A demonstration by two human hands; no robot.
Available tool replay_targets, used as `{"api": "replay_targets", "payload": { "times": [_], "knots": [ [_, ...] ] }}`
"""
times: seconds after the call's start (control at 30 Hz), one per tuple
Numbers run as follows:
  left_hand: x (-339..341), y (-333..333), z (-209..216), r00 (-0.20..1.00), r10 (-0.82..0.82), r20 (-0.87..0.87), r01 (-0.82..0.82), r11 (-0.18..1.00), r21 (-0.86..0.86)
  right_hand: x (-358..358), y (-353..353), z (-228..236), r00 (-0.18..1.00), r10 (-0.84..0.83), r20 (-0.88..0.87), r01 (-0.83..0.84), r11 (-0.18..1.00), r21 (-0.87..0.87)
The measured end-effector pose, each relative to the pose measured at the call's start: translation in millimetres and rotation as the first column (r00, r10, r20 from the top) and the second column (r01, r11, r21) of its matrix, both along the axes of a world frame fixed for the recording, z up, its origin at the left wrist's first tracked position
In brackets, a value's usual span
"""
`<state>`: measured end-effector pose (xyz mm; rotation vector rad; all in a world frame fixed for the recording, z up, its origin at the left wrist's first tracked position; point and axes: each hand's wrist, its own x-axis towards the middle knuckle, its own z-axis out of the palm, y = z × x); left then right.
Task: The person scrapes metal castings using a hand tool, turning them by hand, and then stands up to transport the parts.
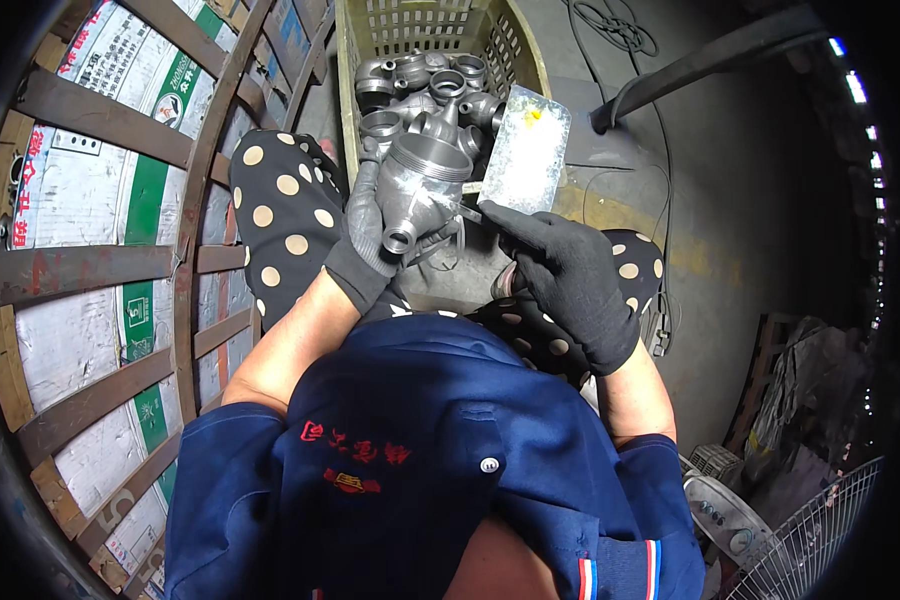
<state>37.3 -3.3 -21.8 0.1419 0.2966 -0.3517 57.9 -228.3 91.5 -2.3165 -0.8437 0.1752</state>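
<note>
In the middle, a grey metal housing (420, 185) with a wide threaded mouth and a smaller side port is tilted in front of me. My left hand (375, 215), in a dark glove with a grey palm, is closed around its left side and underside. My right hand (560, 265), in a black glove, is close to the housing's right side, with its index finger pointing toward it and the other fingers curled. A small thin light-coloured piece (469, 213) shows at that fingertip. What the curled fingers hold is hidden.
A yellowish plastic crate (345, 90) ahead holds several similar metal housings (448, 85). A worn pale metal plate (526, 150) lies at its right edge. Brown metal rack bars (185, 260) stand at left before boxes. Cables (665, 200) and a slanted dark bar (710, 65) are on the right; a wire fan guard (820, 530) is lower right.
</note>
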Motion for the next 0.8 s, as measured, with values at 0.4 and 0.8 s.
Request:
{"api": "replay_targets", "payload": {
  "times": [0.4, 0.8],
  "knots": [
    [0.4, -3.8, 6.7, 0.997, 0.019, -0.079, -0.007, 0.988, 0.152, 5.9, 0.9, 5.4, 0.982, 0.092, 0.163, -0.075, 0.992, -0.106],
    [1.5, -8.0, 12.4, 0.995, 0.035, -0.089, -0.017, 0.98, 0.196, 6.5, 5.0, 10.7, 0.968, 0.103, 0.227, -0.07, 0.986, -0.151]
  ]
}}
